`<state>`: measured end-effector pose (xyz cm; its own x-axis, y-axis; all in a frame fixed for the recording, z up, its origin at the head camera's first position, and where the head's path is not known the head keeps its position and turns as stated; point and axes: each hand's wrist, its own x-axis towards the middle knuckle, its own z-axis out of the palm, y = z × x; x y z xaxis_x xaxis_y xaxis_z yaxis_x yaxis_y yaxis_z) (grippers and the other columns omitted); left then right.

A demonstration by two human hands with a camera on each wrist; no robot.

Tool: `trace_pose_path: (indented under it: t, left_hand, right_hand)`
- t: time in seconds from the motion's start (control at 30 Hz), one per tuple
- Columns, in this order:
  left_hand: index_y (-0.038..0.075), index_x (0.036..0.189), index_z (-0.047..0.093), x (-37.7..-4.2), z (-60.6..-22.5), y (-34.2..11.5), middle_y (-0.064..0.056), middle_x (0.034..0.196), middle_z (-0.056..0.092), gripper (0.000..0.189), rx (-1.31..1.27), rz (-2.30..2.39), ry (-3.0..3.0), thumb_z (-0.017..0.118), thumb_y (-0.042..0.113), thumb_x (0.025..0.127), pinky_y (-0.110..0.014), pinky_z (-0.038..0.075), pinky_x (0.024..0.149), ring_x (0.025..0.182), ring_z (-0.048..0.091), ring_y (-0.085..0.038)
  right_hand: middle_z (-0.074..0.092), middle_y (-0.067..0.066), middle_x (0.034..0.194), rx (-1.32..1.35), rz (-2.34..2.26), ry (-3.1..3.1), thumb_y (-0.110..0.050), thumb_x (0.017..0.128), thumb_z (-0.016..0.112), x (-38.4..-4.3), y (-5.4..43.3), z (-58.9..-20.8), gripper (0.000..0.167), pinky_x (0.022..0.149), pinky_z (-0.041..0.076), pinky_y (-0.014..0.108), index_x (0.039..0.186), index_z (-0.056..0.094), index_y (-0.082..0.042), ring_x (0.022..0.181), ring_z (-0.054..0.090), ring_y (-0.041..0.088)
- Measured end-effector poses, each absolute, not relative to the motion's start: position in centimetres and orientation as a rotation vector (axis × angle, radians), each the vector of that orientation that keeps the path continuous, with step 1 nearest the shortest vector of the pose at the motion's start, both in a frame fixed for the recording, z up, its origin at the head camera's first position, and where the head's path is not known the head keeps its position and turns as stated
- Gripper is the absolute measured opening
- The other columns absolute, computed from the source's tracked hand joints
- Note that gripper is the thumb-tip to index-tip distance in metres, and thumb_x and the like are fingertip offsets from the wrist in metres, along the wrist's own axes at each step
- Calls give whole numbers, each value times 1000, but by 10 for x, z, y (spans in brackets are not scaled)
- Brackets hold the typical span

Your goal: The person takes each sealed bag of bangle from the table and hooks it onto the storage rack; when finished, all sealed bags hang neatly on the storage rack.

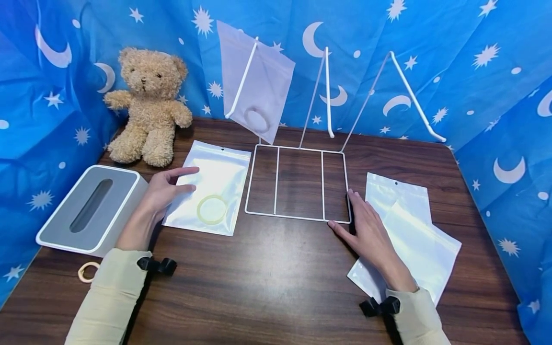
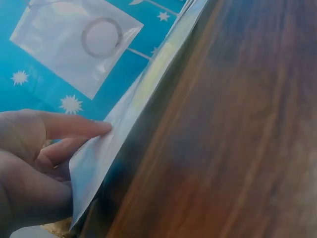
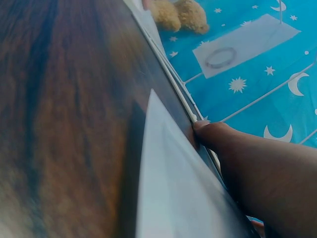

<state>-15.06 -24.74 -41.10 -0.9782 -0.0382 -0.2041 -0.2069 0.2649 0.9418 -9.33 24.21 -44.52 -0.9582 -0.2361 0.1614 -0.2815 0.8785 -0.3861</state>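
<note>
My left hand (image 1: pixel 161 194) reaches over the left part of a white zip bag (image 1: pixel 185 191) with a pale yellow ring (image 1: pixel 212 210) showing in it. In the left wrist view, a fingertip of the left hand (image 2: pixel 44 148) touches the bag, whose near edge is raised. A white wire rack (image 1: pixel 297 218) stands at the table's centre with three slanted prongs. On its left prong hangs another zip bag (image 1: pixel 252 81) containing a ring (image 1: pixel 256 120). My right hand (image 1: pixel 373 232) rests at the rack's front right corner, thumb at the front wire, fingers along the right wire.
Two more white zip bags (image 1: pixel 431 249) overlap beside and under the right forearm. A grey-topped tissue box (image 1: pixel 129 206) stands left of the left hand, with a pale ring (image 1: pixel 82 273) below it. A teddy bear (image 1: pixel 151 110) sits at the back left, before a blue curtain (image 1: pixel 276 14).
</note>
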Motion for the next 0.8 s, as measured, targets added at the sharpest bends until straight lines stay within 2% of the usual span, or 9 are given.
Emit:
trace_pose_path:
  t: [0.13, 0.3, 0.4, 0.47, 0.53, 0.63, 0.7, 0.8]
  left_hand:
    - [5, 135, 59, -150, -411, -249, -8, 143, 52, 52, -204, 1837, 2349, 75, 4, 85, -38, 19, 117, 141, 28, -17]
    - [9, 131, 64, -143, -396, -245, -5, 136, 58, 47, -102, 1837, 2421, 76, 21, 87, -32, 31, 110, 137, 36, -14]
    - [15, 125, 70, -132, -375, -241, -2, 127, 64, 40, 27, 1770, 2583, 75, 29, 88, -24, 43, 92, 120, 50, -15]
    - [18, 120, 73, -123, -359, -236, 0, 121, 67, 32, 153, 1713, 2707, 73, 29, 89, -21, 44, 74, 100, 55, -15]
    - [19, 115, 75, -112, -342, -228, 1, 114, 69, 25, 321, 1658, 2832, 73, 22, 90, -24, 38, 58, 76, 50, -16]
    - [11, 108, 77, -96, -316, -210, -3, 103, 71, 23, 658, 1616, 2961, 73, 2, 87, -25, 31, 49, 62, 43, -14]
    - [4, 103, 76, -86, -302, -195, -6, 97, 72, 26, 885, 1607, 2993, 73, -11, 81, -19, 36, 50, 63, 50, -13]
    - [-3, 97, 75, -75, -286, -175, -9, 93, 72, 30, 1183, 1591, 3007, 71, -22, 75, -16, 47, 65, 78, 63, -15]
  right_hand:
    - [29, 21, 156, 414, 626, -2922, -59, 89, 61, -92, 243, -446, 95, 114, 20, 50, 156, 21, -4, 143, 25, 35]
    - [29, 21, 155, 415, 627, -2918, -59, 89, 62, -92, 243, -447, 95, 114, 21, 51, 155, 22, -4, 143, 25, 35]
    - [28, 21, 156, 410, 627, -2929, -60, 89, 61, -92, 242, -446, 95, 114, 21, 51, 156, 21, -5, 143, 25, 35]
    - [28, 21, 156, 407, 625, -2935, -60, 89, 61, -92, 242, -445, 96, 114, 20, 51, 156, 21, -5, 143, 24, 35]
    - [27, 21, 156, 406, 621, -2938, -61, 89, 60, -92, 242, -444, 96, 114, 20, 51, 156, 21, -5, 144, 24, 35]
    - [27, 21, 156, 405, 614, -2939, -62, 89, 60, -93, 242, -444, 96, 115, 20, 51, 156, 21, -5, 144, 24, 35]
    - [28, 21, 156, 407, 613, -2933, -61, 89, 60, -93, 243, -444, 96, 115, 20, 50, 156, 21, -5, 143, 24, 35]
    - [29, 22, 155, 422, 619, -2914, -60, 89, 61, -92, 243, -444, 95, 114, 21, 50, 155, 23, -4, 143, 26, 35]
